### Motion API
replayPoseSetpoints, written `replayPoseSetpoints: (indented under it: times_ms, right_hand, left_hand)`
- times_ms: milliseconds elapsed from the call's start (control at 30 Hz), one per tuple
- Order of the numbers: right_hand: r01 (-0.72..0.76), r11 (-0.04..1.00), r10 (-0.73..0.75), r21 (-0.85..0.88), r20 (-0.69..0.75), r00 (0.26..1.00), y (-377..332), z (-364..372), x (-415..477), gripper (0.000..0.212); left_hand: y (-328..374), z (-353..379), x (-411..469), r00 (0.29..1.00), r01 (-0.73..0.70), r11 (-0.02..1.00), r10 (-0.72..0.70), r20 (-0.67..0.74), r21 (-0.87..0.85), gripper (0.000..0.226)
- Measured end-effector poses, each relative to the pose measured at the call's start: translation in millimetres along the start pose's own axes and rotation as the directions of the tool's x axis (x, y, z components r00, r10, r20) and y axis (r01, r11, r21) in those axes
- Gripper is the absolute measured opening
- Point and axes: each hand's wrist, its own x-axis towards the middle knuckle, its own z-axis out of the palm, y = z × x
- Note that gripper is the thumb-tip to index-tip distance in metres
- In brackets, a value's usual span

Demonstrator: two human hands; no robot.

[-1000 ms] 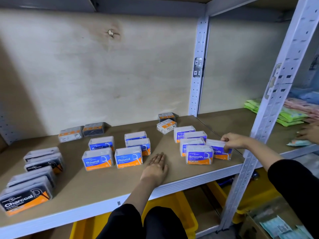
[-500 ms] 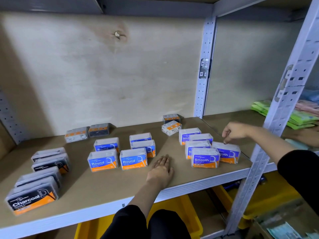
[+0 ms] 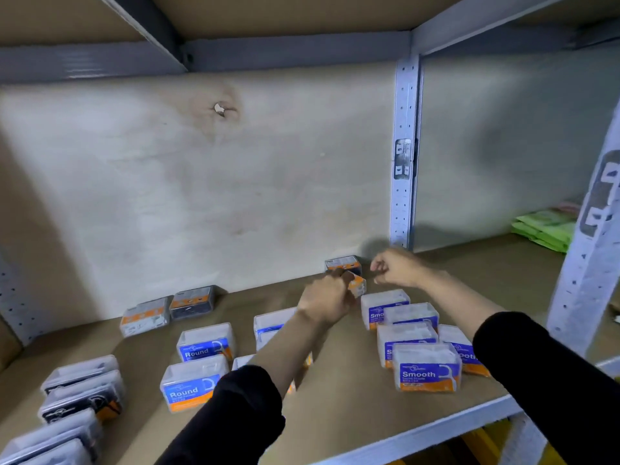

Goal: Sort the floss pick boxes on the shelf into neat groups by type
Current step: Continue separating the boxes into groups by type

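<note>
On the brown shelf board (image 3: 339, 402), my left hand (image 3: 327, 302) has reached to the back and grips a small white-and-orange floss box (image 3: 357, 285). Just behind it sits a small dark box (image 3: 342, 263). To the right of that box my right hand (image 3: 396, 268) hovers with curled fingers and holds nothing. Purple Smooth boxes (image 3: 426, 370) are grouped at the right. Blue Round boxes (image 3: 189, 385) stand in the middle, partly hidden by my left arm. Black Charcoal boxes (image 3: 84, 397) line the left edge.
Two more small boxes, one white (image 3: 144, 317) and one dark (image 3: 193, 302), lie at the back left near the plywood wall. A grey upright post (image 3: 404, 162) divides the bays. Green packets (image 3: 545, 229) lie in the bay to the right.
My left hand left the shelf front and moved back to grip the small white-and-orange box. My right hand let go of the Smooth box and rose toward the back.
</note>
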Motion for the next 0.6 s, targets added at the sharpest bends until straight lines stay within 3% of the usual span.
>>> replayPoseSetpoints:
  times_ms: [233, 467, 600]
  right_hand:
    - [0.130, 0.983, -0.123, -0.132, 0.057, 0.991, 4, 30, 55, 0.028]
    - [0.254, 0.948, -0.204, -0.189, 0.251, 0.946, 2, 51, 93, 0.026]
    - [0.250, 0.942, -0.165, -0.223, 0.339, 0.926, 8, 62, 111, 0.046]
  left_hand:
    - [-49, 0, 69, 0.997, 0.078, 0.993, -0.078, -0.003, 0.083, 0.039]
    - [-77, 25, 126, 0.987, 0.072, 0.993, -0.084, 0.138, 0.089, 0.039]
    - [-81, 45, 148, 0.982, 0.024, 0.990, -0.049, 0.182, 0.137, 0.035]
